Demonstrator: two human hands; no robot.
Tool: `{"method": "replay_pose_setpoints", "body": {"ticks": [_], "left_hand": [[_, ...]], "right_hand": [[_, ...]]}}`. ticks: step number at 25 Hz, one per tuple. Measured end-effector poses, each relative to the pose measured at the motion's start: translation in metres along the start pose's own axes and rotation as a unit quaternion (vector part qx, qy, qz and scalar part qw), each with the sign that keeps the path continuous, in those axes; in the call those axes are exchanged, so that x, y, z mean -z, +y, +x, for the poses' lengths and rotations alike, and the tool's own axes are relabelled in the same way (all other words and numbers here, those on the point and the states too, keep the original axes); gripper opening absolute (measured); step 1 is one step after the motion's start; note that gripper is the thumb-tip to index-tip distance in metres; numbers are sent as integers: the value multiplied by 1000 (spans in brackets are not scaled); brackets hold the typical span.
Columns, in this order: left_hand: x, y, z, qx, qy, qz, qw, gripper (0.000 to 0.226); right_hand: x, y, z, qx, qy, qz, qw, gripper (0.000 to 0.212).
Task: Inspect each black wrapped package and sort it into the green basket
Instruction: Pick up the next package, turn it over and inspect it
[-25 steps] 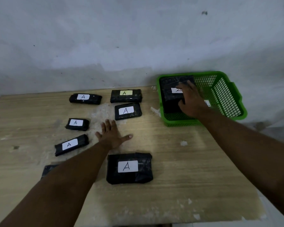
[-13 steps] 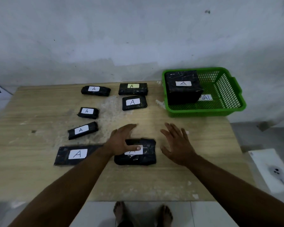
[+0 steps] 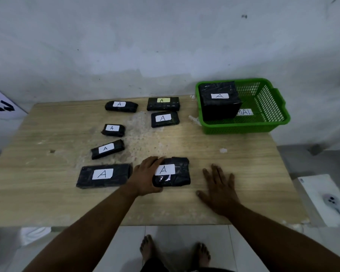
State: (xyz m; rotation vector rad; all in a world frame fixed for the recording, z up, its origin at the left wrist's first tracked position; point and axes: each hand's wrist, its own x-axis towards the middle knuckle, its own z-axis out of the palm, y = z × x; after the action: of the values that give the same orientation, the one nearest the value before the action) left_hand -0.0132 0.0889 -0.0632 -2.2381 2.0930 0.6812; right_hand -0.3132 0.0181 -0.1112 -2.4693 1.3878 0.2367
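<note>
My left hand (image 3: pixel 145 176) grips the left end of a black wrapped package (image 3: pixel 175 173) with a white "A" label, lying near the table's front edge. To the right of that package, my right hand (image 3: pixel 218 187) rests flat on the table with its fingers spread, holding nothing. The green basket (image 3: pixel 243 128) stands at the back right corner. A large black package (image 3: pixel 220 104) labelled "A" sits in its left half. Several more labelled black packages lie on the table, among them a long one (image 3: pixel 103 175) just left of my left hand.
Smaller packages lie at the back middle (image 3: pixel 164 119), (image 3: pixel 163 104), (image 3: pixel 121 106) and at the left (image 3: pixel 113 130), (image 3: pixel 107 149). The wooden table (image 3: pixel 234 154) stands against a grey wall. A white board (image 3: pixel 326 197) lies on the floor to the right.
My left hand slid off the label to the package's left end and took hold of it. My right hand came back from the basket and settled flat on the table.
</note>
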Motion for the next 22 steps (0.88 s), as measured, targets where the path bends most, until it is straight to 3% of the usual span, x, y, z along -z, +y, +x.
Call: {"method": "replay_pose_setpoints", "body": {"ticks": [4, 7, 10, 13, 16, 20, 22], "left_hand": [[1, 7, -7, 1, 18, -7, 1000, 118], [0, 16, -13, -32, 43, -12, 998, 115], [2, 29, -15, -72, 78, -18, 994, 112], [7, 44, -13, -97, 119, -21, 988, 108], [12, 55, -13, -103, 132, -53, 984, 105], [15, 64, -14, -20, 132, -257, 957, 94], [18, 67, -12, 42, 119, -432, 893, 81]], "right_hand": [[13, -2, 2, -13, -38, 34, 999, 81], [25, -12, 2, -37, 31, 200, 979, 58], [41, -31, 3, -73, 39, 513, 855, 45], [55, -43, 8, -131, 33, 615, 777, 38], [65, -45, 9, -160, 88, 679, 711, 27], [75, -38, 9, -158, 137, 694, 689, 26], [78, -33, 9, -163, 147, 705, 674, 23]]}}
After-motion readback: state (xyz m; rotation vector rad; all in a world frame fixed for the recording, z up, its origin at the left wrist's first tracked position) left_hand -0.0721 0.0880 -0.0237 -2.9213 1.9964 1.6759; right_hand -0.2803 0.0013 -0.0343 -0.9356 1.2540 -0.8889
